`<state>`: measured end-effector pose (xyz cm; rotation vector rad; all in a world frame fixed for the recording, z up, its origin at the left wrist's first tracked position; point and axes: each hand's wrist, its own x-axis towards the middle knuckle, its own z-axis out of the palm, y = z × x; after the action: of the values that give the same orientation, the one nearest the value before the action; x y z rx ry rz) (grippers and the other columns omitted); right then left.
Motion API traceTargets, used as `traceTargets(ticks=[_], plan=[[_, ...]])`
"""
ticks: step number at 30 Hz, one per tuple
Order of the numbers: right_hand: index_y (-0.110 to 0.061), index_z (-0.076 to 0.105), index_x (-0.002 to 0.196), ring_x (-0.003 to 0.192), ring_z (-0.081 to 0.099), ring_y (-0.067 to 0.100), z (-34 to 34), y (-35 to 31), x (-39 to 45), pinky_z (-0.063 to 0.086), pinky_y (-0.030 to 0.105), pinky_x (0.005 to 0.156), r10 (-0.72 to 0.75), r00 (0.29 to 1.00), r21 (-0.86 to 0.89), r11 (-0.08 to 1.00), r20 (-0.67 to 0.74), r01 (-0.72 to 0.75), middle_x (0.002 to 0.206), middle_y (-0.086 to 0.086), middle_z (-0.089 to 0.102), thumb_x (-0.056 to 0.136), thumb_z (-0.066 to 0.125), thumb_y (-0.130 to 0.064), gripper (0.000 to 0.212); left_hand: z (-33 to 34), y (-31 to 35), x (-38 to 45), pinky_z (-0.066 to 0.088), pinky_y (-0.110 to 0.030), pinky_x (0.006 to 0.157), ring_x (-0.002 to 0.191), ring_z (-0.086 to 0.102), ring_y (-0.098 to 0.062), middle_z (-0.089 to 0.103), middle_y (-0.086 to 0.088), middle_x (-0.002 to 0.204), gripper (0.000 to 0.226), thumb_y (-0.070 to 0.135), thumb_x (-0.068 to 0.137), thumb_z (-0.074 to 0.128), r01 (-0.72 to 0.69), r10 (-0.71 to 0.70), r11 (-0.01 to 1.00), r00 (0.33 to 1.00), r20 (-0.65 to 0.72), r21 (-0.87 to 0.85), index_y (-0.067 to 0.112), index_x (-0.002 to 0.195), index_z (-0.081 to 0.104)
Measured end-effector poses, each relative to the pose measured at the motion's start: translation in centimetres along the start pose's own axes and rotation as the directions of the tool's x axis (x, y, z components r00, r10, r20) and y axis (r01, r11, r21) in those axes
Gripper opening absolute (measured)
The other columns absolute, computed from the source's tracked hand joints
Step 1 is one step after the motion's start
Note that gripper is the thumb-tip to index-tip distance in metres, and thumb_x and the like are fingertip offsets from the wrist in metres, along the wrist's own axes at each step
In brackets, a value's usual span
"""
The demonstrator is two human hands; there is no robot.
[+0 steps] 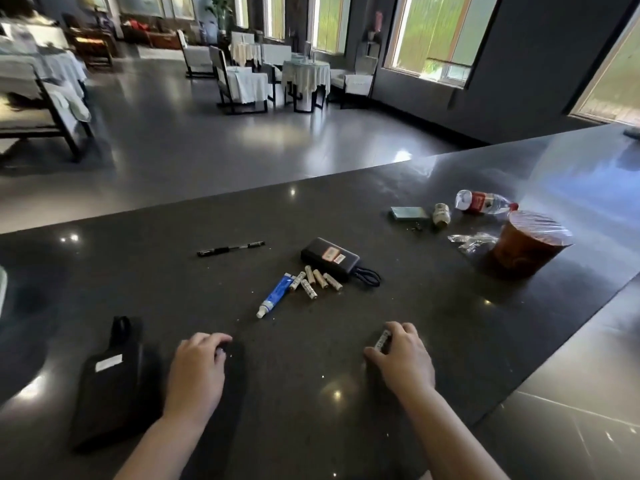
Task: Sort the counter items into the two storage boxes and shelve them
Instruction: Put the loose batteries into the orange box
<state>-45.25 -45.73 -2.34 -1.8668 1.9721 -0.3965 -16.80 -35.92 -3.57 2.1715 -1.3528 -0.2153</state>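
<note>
Batteries [317, 280] lie between tube [275, 294] and power bank [329, 258].

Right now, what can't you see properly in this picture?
Head view only:
- Left hand: its curled fingers hide whatever is under the fingertips.
- Right hand: it covers most of a small battery-like thing, so its label is unreadable.
- Power bank: sticker writing too small.
- White object: cut off by the left edge.

Two bare forearms, no sleeves or jewellery
</note>
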Motion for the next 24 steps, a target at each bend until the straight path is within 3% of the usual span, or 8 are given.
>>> traceTargets(ticks=[3,6,10,12,14,17,24], plan=[[-0.025,0.053,0.124,0.105,0.051,0.013,0.0,-0.2,0.7,0.041,0.027,0.073,-0.063,0.998,0.004,0.998,0.021,0.063,0.112,-0.009,0.047,0.079,0.071,-0.048,0.053,0.9,1.6,-0.4,0.041,-0.029,0.08,0.095,0.049,-0.016,0.061,0.0,0.099,0.021,0.005,0.088,0.059,0.011,-0.011,0.999,1.0,-0.014,-0.038,0.018,0.101,0.069],[-0.03,0.054,0.12,0.108,0.049,0.011,0.5,-1.8,0.5,0.045,0.028,0.079,-0.194,0.979,0.033,0.981,0.06,0.193,0.111,-0.012,0.049,0.074,0.072,-0.053,0.054,1.6,3.2,-0.6,0.04,-0.024,0.081,0.096,0.048,-0.01,0.058,0.005,0.1,0.017,0.011,0.088,0.062,0.006,-0.007,0.995,1.0,-0.005,-0.099,0.02,0.101,0.067],[-0.036,0.052,0.124,0.112,0.047,0.006,2.1,-4.9,-0.8,0.045,0.025,0.088,-0.451,0.881,0.106,0.892,0.142,0.44,0.116,-0.016,0.048,0.07,0.072,-0.059,0.062,2.0,3.8,-1.5,0.037,-0.018,0.083,0.102,0.05,-0.008,0.053,0.011,0.101,0.017,0.023,0.085,0.067,0.003,0.001,0.994,0.999,0.036,-0.109,0.024,0.102,0.065],[-0.037,0.052,0.123,0.111,0.047,0.005,2.9,-6.0,-1.3,0.045,0.024,0.088,-0.534,0.829,0.129,0.845,0.166,0.519,0.116,-0.018,0.048,0.069,0.071,-0.061,0.062,1.6,3.1,-1.8,0.035,-0.018,0.086,0.107,0.046,-0.007,0.051,0.014,0.106,0.032,0.037,0.08,0.071,0.001,0.006,0.996,0.997,0.077,-0.09,0.028,0.109,0.062],[-0.038,0.053,0.123,0.111,0.047,0.005,3.6,-6.9,-1.5,0.045,0.023,0.09,-0.58,0.796,0.146,0.814,0.17,0.562,0.116,-0.018,0.048,0.069,0.072,-0.06,0.061,0.9,2.0,-2.0,0.035,-0.02,0.094,0.112,0.039,-0.006,0.047,0.016,0.117,0.063,0.055,0.07,0.073,-0.016,0.02,1.0,0.98,0.198,-0.022,0.033,0.125,0.053],[-0.038,0.052,0.123,0.112,0.046,0.004,4.3,-7.9,-1.5,0.044,0.022,0.09,-0.61,0.771,0.152,0.792,0.184,0.591,0.116,-0.018,0.047,0.07,0.072,-0.059,0.062,-0.1,0.7,-2.2,0.032,-0.025,0.105,0.12,0.032,-0.006,0.039,0.019,0.133,0.094,0.066,0.061,0.072,-0.132,0.084,0.985,0.931,0.354,0.112,0.035,0.142,0.034],[-0.038,0.054,0.12,0.108,0.048,0.003,5.0,-9.4,-2.2,0.042,0.02,0.085,-0.68,0.7,0.162,0.733,0.218,0.661,0.109,-0.022,0.046,0.067,0.072,-0.061,0.061,-1.6,-1.3,-3.3,0.035,-0.024,0.1,0.118,0.035,0.0,0.044,0.024,0.127,0.069,0.052,0.073,0.07,-0.178,0.154,0.983,0.938,0.31,0.053,0.04,0.135,0.042]])
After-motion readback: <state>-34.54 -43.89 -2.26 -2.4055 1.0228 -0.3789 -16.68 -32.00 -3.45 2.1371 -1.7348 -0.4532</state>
